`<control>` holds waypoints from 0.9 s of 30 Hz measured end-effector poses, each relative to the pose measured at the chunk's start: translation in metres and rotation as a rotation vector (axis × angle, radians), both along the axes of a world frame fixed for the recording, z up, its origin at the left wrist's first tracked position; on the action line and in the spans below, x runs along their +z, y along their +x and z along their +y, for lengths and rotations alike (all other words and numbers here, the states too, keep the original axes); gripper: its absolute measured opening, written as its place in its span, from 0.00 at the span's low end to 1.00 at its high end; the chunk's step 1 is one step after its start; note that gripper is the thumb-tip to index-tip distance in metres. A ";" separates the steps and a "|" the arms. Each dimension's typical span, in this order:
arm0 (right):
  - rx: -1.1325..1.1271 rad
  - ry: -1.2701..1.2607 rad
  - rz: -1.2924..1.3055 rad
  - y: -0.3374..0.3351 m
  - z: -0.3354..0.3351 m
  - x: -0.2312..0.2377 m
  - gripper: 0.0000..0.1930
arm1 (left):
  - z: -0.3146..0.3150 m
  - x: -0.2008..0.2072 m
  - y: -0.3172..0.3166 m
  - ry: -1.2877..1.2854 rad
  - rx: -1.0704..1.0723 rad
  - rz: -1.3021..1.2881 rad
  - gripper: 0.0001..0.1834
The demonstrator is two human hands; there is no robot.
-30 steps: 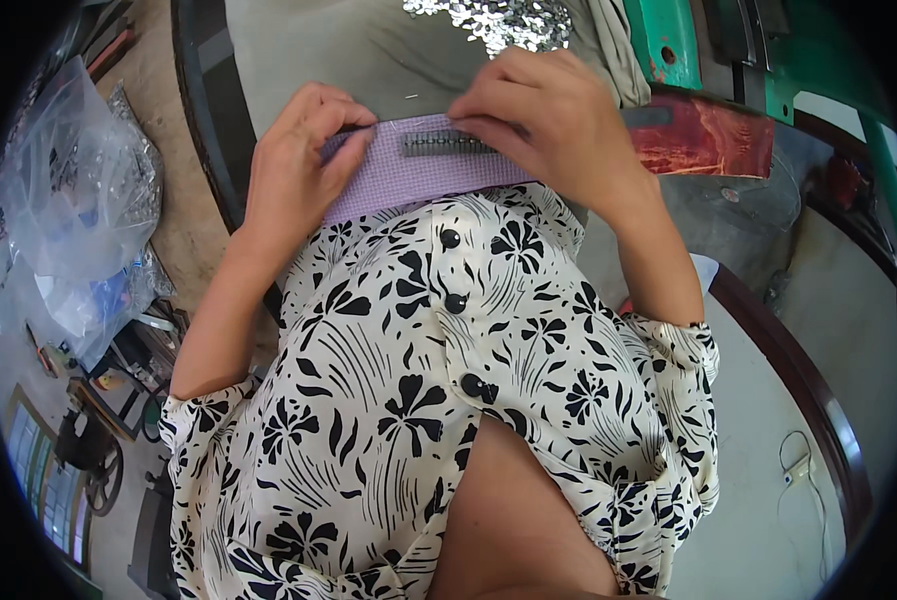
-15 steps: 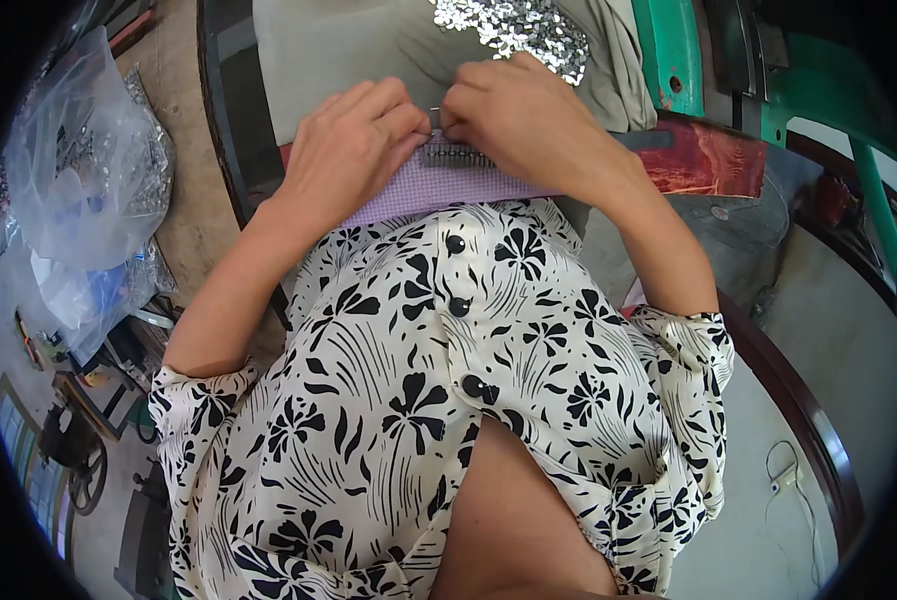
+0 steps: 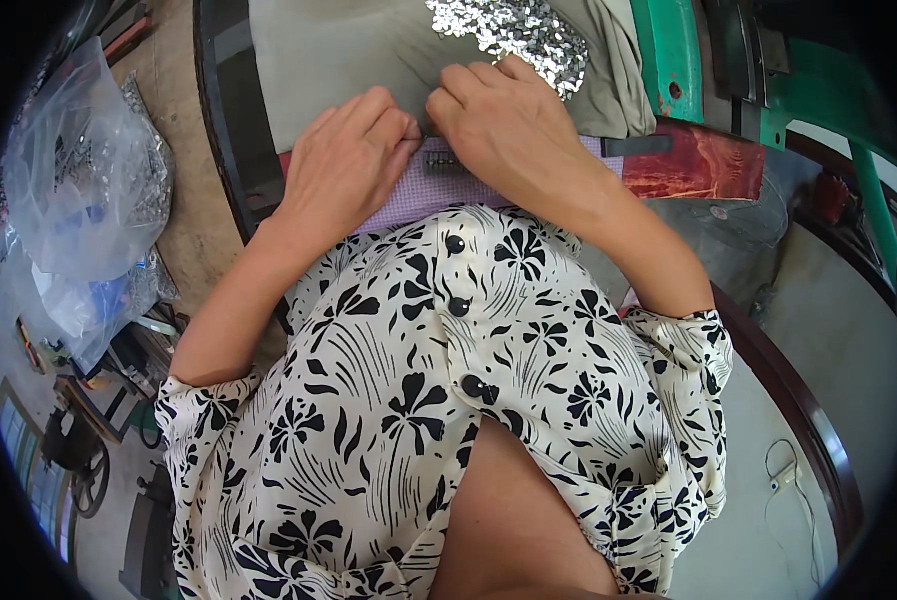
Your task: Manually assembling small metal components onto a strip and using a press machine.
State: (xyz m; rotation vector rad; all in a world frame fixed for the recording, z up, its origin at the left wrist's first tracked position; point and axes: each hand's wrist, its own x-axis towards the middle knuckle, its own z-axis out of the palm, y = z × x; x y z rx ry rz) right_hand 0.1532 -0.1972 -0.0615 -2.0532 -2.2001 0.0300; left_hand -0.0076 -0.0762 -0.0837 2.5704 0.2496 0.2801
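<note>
My left hand [image 3: 350,158] is closed, its thumb and fingertips pressed together. Whatever lies in that pinch is hidden. Beside it my right hand [image 3: 513,128] is curled with knuckles up, and its fingertips are hidden below the hand. A narrow gap separates the two hands. In that gap a dark, ridged metal strip [image 3: 442,163] lies on a purple checked cloth [image 3: 393,203]. Just beyond my right hand a pile of small shiny metal pieces [image 3: 528,38] rests on a grey-green cloth [image 3: 343,50].
A red patterned board [image 3: 703,165] and a dark bar [image 3: 636,147] lie right of my right wrist. Green machine framing [image 3: 668,60] rises at the far right. Clear plastic bags [image 3: 78,170] of shiny pieces sit at left on a brown surface [image 3: 183,110].
My right hand has shifted slightly left, and my left fingers have curled in closer. The thin pin-like bit seen between the fingertips is hidden now. More of the dark bar shows at right.
</note>
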 end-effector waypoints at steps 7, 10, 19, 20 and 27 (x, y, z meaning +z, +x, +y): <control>-0.175 0.174 0.319 0.039 -0.003 0.014 0.02 | 0.006 0.024 0.014 -0.059 0.048 -0.056 0.06; -0.307 0.247 0.302 0.064 0.016 0.028 0.04 | 0.017 0.032 0.046 0.004 0.067 -0.236 0.06; -0.337 0.432 0.129 0.103 0.049 0.011 0.05 | 0.049 0.026 0.149 0.540 0.139 -0.310 0.05; -0.369 0.337 0.139 0.098 0.040 0.017 0.05 | 0.044 0.037 0.146 0.493 0.098 -0.289 0.07; -0.455 0.191 0.614 0.056 -0.055 0.023 0.05 | 0.020 0.031 0.042 -0.095 0.020 -0.258 0.05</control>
